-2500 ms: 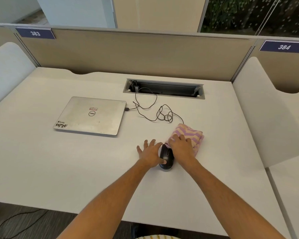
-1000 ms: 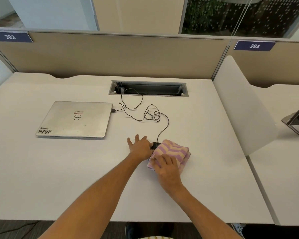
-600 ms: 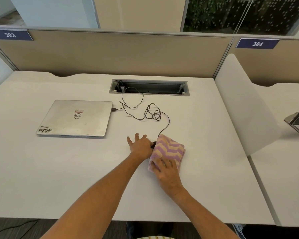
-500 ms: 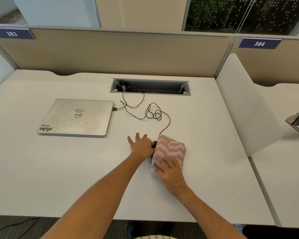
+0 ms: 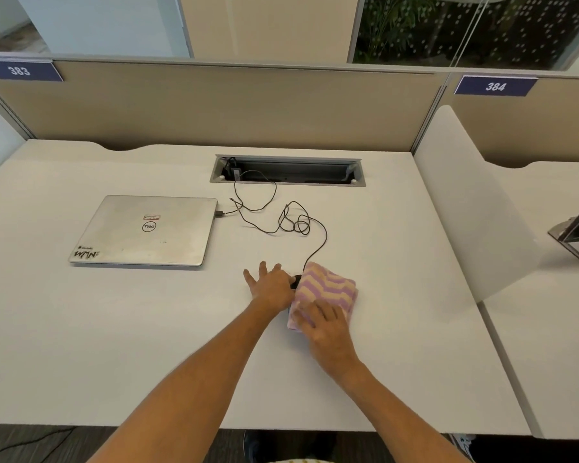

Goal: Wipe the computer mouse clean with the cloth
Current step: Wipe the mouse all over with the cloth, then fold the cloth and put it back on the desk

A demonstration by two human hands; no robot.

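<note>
A pink-and-cream zigzag cloth (image 5: pixel 326 287) lies over the black computer mouse (image 5: pixel 295 282), so only a dark sliver of the mouse shows at the cloth's left edge. My right hand (image 5: pixel 326 332) presses flat on the near end of the cloth. My left hand (image 5: pixel 269 284) rests on the white desk (image 5: pixel 114 329) against the mouse's left side, thumb touching it and fingers spread. The mouse's black cable (image 5: pixel 315 242) runs from under the cloth toward the back.
A closed silver laptop (image 5: pixel 144 230) lies at the left, with the cable plugged into its right side. A cable tray opening (image 5: pixel 288 170) sits at the back centre. A white divider panel (image 5: pixel 462 208) bounds the desk's right side, with a monitor foot (image 5: pixel 575 242) beyond it.
The cloth, earlier behind and right of the bare mouse, now covers it. My right hand slid toward me onto the cloth's near end. My left hand stayed against the mouse.
</note>
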